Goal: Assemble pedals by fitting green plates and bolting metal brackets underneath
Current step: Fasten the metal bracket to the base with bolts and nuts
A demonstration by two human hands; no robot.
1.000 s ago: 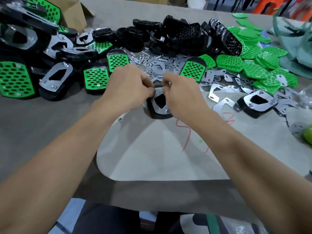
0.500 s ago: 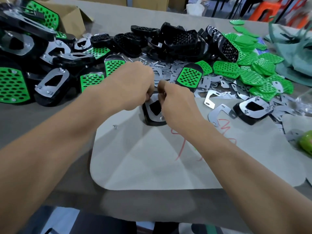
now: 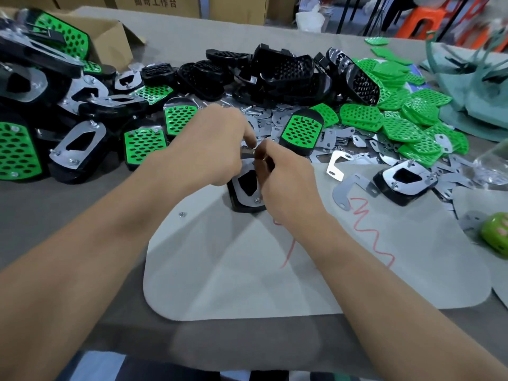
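A black pedal [image 3: 248, 200] lies underside up on the pale mat [image 3: 247, 270], a metal bracket [image 3: 245, 194] on top of it with a bolt at its near corner. My left hand [image 3: 211, 149] grips the pedal's far left end with curled fingers. My right hand [image 3: 286, 174] pinches a small fastener at the bracket's far edge; the fastener itself is mostly hidden by my fingertips. Both hands meet over the pedal's far end.
Finished pedals [image 3: 79, 144] pile up at the left, empty black pedals [image 3: 283, 72] at the back, loose green plates [image 3: 406, 119] at the right. Loose brackets [image 3: 349, 188] and bolts [image 3: 261, 114] lie between. A stray bolt [image 3: 181, 214] sits on the mat. A cardboard box [image 3: 115, 39] stands back left.
Both hands stay on the same pedal. My right fingertips have shifted a little at the bracket's far edge. My head has tipped up, so the table sits lower in view.
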